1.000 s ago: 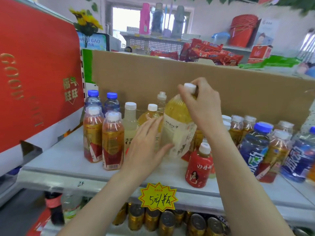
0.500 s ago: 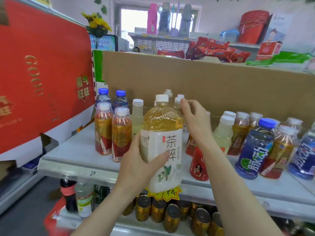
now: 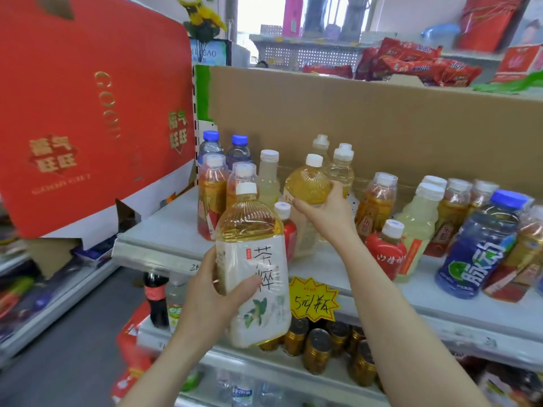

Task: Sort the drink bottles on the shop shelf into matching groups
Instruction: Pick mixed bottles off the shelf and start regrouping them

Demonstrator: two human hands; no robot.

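The left hand (image 3: 205, 295) still grips the tea bottle (image 3: 255, 259). The right hand (image 3: 326, 212), open before, now clasps a matching bottle (image 3: 307, 186).

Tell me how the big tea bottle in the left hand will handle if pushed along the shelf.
The tea bottle looks nearly full, so probably heavy; the left hand wraps only part of it. Its glossy label may be slippery. Wide-based, it likely slides rather than tips.

L grip (image 3: 211, 295), R grip (image 3: 329, 215): curled.
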